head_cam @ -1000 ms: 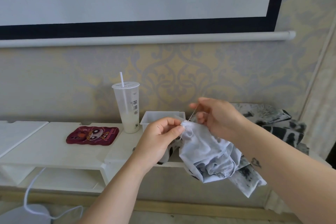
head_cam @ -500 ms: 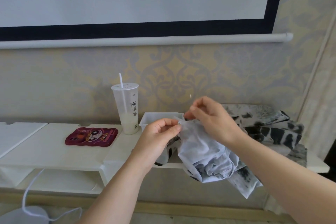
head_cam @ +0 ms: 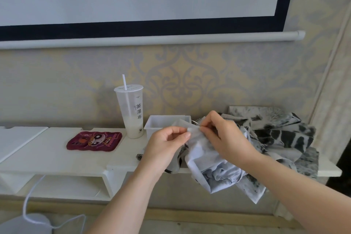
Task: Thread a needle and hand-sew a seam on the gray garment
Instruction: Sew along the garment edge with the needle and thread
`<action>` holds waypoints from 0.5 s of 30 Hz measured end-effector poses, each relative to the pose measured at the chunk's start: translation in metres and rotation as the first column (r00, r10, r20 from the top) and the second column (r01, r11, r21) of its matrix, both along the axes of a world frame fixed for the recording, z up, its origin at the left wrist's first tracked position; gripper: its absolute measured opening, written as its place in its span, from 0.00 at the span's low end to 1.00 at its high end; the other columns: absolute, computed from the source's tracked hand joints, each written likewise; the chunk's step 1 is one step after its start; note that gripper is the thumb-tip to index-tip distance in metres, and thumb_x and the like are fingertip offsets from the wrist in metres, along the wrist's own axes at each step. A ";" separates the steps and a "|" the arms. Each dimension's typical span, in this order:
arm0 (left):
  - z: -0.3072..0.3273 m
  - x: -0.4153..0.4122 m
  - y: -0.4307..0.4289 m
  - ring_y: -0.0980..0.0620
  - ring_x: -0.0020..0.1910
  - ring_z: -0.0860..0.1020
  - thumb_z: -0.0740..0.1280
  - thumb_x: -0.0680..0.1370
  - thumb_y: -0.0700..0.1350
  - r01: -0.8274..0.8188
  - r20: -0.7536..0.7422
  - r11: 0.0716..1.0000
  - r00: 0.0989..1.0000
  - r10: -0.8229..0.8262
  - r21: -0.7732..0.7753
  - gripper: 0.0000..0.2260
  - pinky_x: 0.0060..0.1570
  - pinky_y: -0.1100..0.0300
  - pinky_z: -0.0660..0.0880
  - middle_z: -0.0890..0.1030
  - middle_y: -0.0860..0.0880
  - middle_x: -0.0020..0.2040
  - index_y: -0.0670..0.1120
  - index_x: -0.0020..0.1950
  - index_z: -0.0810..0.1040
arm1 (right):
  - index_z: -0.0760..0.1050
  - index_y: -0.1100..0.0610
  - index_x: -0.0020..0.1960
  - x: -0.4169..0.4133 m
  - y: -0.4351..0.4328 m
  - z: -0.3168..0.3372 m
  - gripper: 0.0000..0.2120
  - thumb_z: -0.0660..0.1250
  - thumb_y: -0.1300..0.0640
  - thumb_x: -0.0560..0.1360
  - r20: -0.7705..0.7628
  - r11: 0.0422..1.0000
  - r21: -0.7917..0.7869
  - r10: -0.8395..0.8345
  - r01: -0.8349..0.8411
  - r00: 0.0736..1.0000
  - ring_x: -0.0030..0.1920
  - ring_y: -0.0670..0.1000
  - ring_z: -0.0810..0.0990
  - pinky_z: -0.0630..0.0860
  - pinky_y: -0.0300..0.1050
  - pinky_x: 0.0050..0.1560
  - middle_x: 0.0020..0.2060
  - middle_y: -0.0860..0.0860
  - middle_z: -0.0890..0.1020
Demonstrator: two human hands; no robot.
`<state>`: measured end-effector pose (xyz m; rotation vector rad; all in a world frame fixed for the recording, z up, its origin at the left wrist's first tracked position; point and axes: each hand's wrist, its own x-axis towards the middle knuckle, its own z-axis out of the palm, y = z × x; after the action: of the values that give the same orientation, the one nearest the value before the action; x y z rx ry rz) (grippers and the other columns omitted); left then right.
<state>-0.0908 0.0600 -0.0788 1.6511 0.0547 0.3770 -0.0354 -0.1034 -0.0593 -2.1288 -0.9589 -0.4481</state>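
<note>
Gray garment point(head_cam: 209, 167) hangs just right of the white box point(head_cam: 167, 122), its long axis trailing down and rightward from the raised fold. We judge threading done and stitching underway (no stitches legible). Our left hand point(head_cam: 167, 144) pinches that fold before the box; our right hand point(head_cam: 224, 138) pinches it alongside, any needle hidden between fingertips.

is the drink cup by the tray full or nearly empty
Mostly empty. The plastic cup stands upright on the white shelf, and pale milky liquid fills only its bottom part; the wall above looks clear.
</note>
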 end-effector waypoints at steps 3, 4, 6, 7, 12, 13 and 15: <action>0.000 -0.001 0.004 0.62 0.41 0.80 0.71 0.74 0.43 0.012 -0.023 1.000 1.000 -0.013 -0.007 0.03 0.51 0.64 0.75 0.84 0.58 0.38 0.51 0.45 0.83 | 0.69 0.55 0.44 0.000 -0.003 0.003 0.05 0.63 0.61 0.78 -0.036 1.000 0.019 0.000 0.000 0.999 0.33 0.46 0.72 0.69 0.39 0.34 0.30 0.47 0.75; 0.001 -0.002 0.004 0.62 0.41 0.81 0.71 0.74 0.42 0.009 -0.027 1.000 1.000 -0.010 -0.011 0.03 0.52 0.64 0.75 0.84 0.57 0.38 0.51 0.44 0.83 | 0.69 0.55 0.43 0.000 -0.003 0.003 0.06 0.63 0.61 0.78 -0.035 1.000 0.017 0.000 0.000 0.999 0.32 0.45 0.71 0.68 0.39 0.34 0.29 0.46 0.75; 0.002 -0.002 0.003 0.61 0.40 0.80 0.71 0.74 0.43 0.001 -0.027 1.000 1.000 -0.001 -0.006 0.02 0.51 0.64 0.75 0.84 0.55 0.38 0.50 0.44 0.83 | 0.68 0.55 0.43 -0.002 -0.003 0.003 0.07 0.63 0.62 0.78 -0.033 1.000 0.005 0.009 -0.009 0.999 0.32 0.44 0.71 0.68 0.38 0.33 0.29 0.46 0.75; 0.003 -0.002 0.002 0.61 0.39 0.80 0.71 0.74 0.43 -0.003 -0.025 1.000 1.000 0.003 0.001 0.02 0.49 0.65 0.75 0.83 0.55 0.37 0.49 0.44 0.83 | 0.68 0.54 0.42 -0.002 -0.003 0.004 0.08 0.64 0.62 0.77 -0.031 1.000 -0.002 0.018 -0.018 0.999 0.32 0.45 0.71 0.68 0.37 0.33 0.30 0.47 0.75; 0.006 -0.003 -0.002 0.63 0.36 0.78 0.70 0.76 0.43 -0.006 -0.018 1.000 1.000 0.006 0.030 0.03 0.43 0.70 0.74 0.82 0.57 0.35 0.47 0.43 0.83 | 0.70 0.55 0.42 -0.005 -0.006 0.010 0.07 0.66 0.62 0.76 -0.058 0.998 -0.024 0.060 -0.061 0.997 0.34 0.49 0.74 0.71 0.39 0.36 0.34 0.53 0.79; 0.006 -0.003 -0.002 0.62 0.36 0.78 0.69 0.76 0.43 -0.004 -0.021 0.999 1.000 0.005 0.038 0.03 0.44 0.69 0.74 0.81 0.57 0.34 0.47 0.43 0.83 | 0.71 0.56 0.42 -0.005 -0.008 0.013 0.06 0.66 0.61 0.76 -0.079 0.997 -0.039 0.065 -0.068 0.995 0.36 0.50 0.75 0.71 0.40 0.37 0.35 0.53 0.80; 0.005 -0.003 -0.001 0.61 0.36 0.77 0.70 0.75 0.43 0.009 -0.031 0.998 0.999 -0.007 0.057 0.03 0.46 0.65 0.74 0.81 0.57 0.33 0.47 0.43 0.83 | 0.72 0.55 0.42 -0.005 -0.011 0.020 0.05 0.66 0.60 0.76 -0.122 0.995 -0.052 0.075 -0.082 0.990 0.37 0.47 0.76 0.72 0.37 0.37 0.36 0.50 0.80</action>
<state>-0.0935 0.0592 -0.0738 1.7132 0.0611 0.3496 -0.0408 -0.1143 -0.0390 -2.1342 -0.9933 -0.2529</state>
